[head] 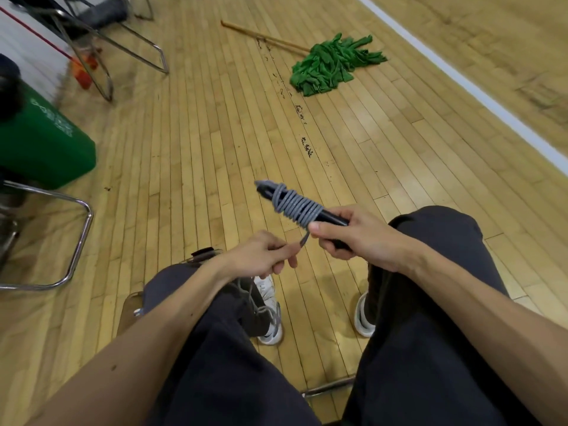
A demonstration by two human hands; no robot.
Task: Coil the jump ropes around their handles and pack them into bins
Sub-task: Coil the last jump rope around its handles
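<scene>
My right hand (359, 238) grips the black handles (333, 217) of a jump rope, held level above my knees and pointing up-left. Grey rope (296, 207) is coiled in several turns around the handles' far half. A short stretch of that rope runs down from the coil to my left hand (264, 255), which pinches it between thumb and fingers. More loose grey rope (270, 312) hangs below my left hand, over my leg and white shoe.
A green bin (46, 146) stands at the left, beside a metal chair frame (73, 241). A green mop (333, 66) with a wooden pole lies on the wooden floor ahead. More chair legs (132, 47) stand at the top left. A white court line (461, 78) crosses the right.
</scene>
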